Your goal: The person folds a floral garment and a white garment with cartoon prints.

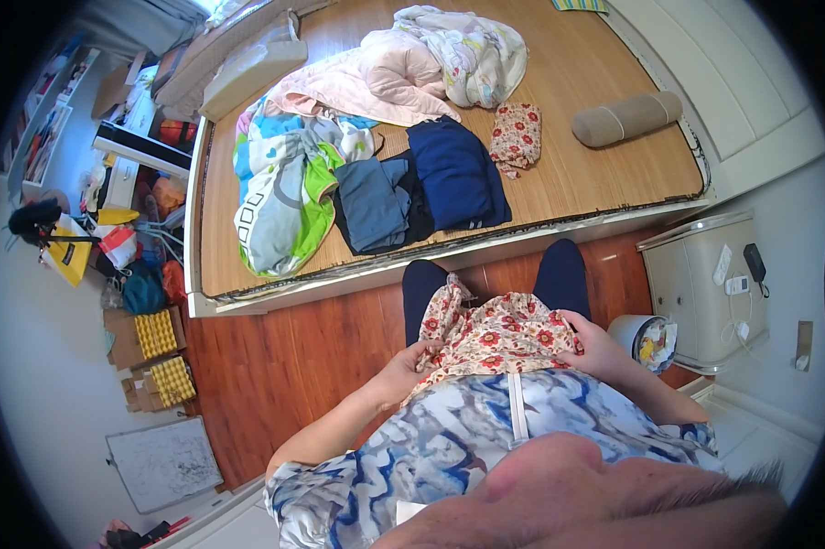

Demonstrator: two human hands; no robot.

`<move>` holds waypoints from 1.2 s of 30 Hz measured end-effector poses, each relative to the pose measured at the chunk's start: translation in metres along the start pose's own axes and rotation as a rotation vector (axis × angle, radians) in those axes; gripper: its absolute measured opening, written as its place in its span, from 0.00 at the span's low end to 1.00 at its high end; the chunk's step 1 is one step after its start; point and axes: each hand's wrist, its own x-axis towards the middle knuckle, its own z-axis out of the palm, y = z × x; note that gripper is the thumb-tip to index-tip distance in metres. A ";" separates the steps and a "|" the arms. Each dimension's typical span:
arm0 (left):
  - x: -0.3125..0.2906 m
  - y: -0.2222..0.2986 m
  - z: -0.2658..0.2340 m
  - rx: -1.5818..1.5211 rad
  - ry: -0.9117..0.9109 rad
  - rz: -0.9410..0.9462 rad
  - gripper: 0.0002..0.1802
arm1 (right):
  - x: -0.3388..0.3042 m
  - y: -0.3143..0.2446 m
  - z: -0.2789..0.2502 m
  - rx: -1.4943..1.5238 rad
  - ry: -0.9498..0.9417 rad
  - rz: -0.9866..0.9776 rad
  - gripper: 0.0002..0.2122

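Observation:
A cream garment with red flowers [495,337] lies spread over my lap; its exact kind cannot be made out. My left hand [405,371] is closed on its left edge, and my right hand [597,346] grips the right edge. In front of me on the bed, a folded piece of similar floral cloth [517,137] lies beside folded navy clothing [456,174]. Folded grey-blue clothing [374,203] rests left of the navy one, over something black.
The bed [577,188] has a wooden-slat mat. On it are a brown bolster [627,119], a pink quilt [339,84], a pale patterned quilt [481,55] and a green-edged bedcover [289,206]. A waste bin [627,337] stands at my right; cardboard boxes [138,339] sit at left.

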 end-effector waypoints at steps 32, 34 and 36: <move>0.004 -0.016 -0.001 0.120 0.053 -0.033 0.25 | 0.048 0.070 0.007 0.207 -0.122 -0.080 0.16; 0.026 -0.029 -0.016 0.125 0.121 -0.009 0.24 | 0.058 0.072 0.006 0.088 0.021 -0.101 0.13; 0.046 -0.026 -0.019 0.058 0.217 0.148 0.25 | 0.079 0.068 -0.005 0.097 0.052 -0.196 0.12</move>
